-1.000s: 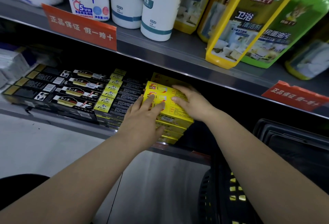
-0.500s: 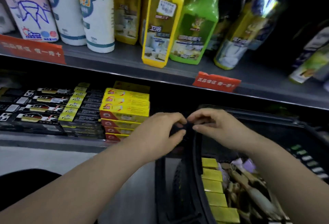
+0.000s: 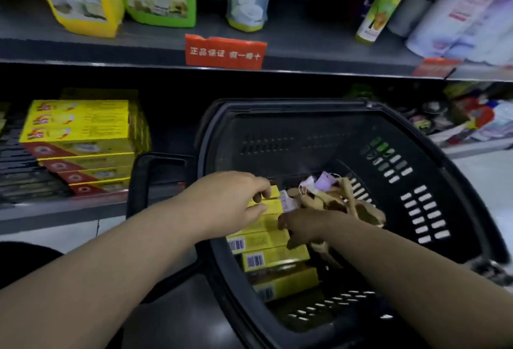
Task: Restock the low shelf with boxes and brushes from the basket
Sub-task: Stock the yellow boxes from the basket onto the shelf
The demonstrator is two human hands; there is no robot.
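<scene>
Fingers point(image 3: 261, 186) now on basket's point(image 3: 291, 105) boxes point(image 3: 263, 242)

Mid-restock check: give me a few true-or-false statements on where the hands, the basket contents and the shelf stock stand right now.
1. The left hand and right hand are both inside the basket. True.
2. The basket holds only brushes. False: loose yellow boxes lie beside the brushes.
3. The low shelf carries stacked yellow boxes. True.
4. The left hand rests on the shelf stack. False: its fingers grip the loose yellow boxes in the basket.
</scene>
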